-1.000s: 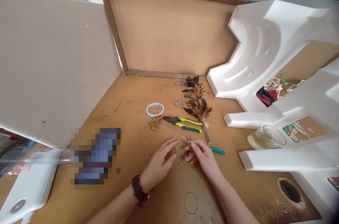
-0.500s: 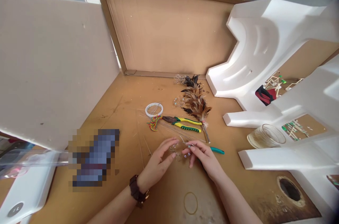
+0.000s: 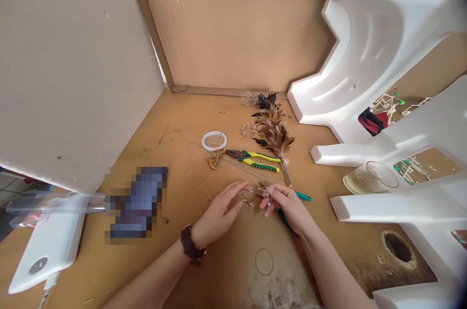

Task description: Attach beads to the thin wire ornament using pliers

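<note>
Between my hands is a thin beaded wire piece [image 3: 249, 197] with small clear and bluish beads, its loops too fine to make out fully. My left hand [image 3: 223, 207], with a dark watch on the wrist, curves its fingers and thumb around the left side of the piece. Thumb and fingers of my right hand [image 3: 288, 204] pinch its right side, close to a few beads. Partly covered by the right hand lies a teal-handled tool [image 3: 303, 196]; its head is hidden. Pliers with yellow and green handles [image 3: 260, 162] rest just beyond my hands.
A white ring [image 3: 204, 142] and coloured threads [image 3: 216, 159] lie by the pliers. Behind are a feather bundle [image 3: 273, 129] and more beaded wire [image 3: 248, 129]. White foam pieces [image 3: 365, 208] and a glass [image 3: 372, 177] stand right; a blurred phone-like object [image 3: 138, 207] lies left.
The view has tipped downward and shifted slightly. My hands have moved a little apart, with the right hand turned slightly outward; the beaded wire stays between them.
</note>
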Demonstrator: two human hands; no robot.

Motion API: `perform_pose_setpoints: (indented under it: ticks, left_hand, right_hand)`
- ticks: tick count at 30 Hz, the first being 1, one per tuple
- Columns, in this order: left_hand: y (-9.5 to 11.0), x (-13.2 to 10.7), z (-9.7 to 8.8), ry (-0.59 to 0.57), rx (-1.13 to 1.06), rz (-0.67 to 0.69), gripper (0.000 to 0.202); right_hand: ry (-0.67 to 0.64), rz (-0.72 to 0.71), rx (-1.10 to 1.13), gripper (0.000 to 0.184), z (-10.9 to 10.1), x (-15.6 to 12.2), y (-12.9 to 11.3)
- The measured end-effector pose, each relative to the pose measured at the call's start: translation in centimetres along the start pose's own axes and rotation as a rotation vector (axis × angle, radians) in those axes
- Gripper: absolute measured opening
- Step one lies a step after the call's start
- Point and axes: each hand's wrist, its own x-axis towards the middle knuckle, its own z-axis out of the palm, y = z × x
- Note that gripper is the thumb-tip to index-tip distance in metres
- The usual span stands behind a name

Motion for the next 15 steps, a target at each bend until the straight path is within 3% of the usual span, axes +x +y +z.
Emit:
perform_pose_setpoints:
  ticks: [3, 6, 15]
  left_hand:
    - [0.0, 0.3, -0.1, 0.097, -0.041, -0.017, 0.032]
    - [0.2, 0.4, -0.3, 0.152, 0.050, 0.011, 0.027]
    - [1.1, 0.1, -0.4, 0.177, 0.217, -0.042, 0.019]
  right_hand:
    - [0.008, 0.009, 0.098, 0.029, 0.2, 0.0, 0.1]
    - [0.003, 0.011, 0.163, 0.027, 0.3, 0.1, 0.2]
    - [0.025, 0.028, 0.184, 0.031, 0.6, 0.0, 0.1]
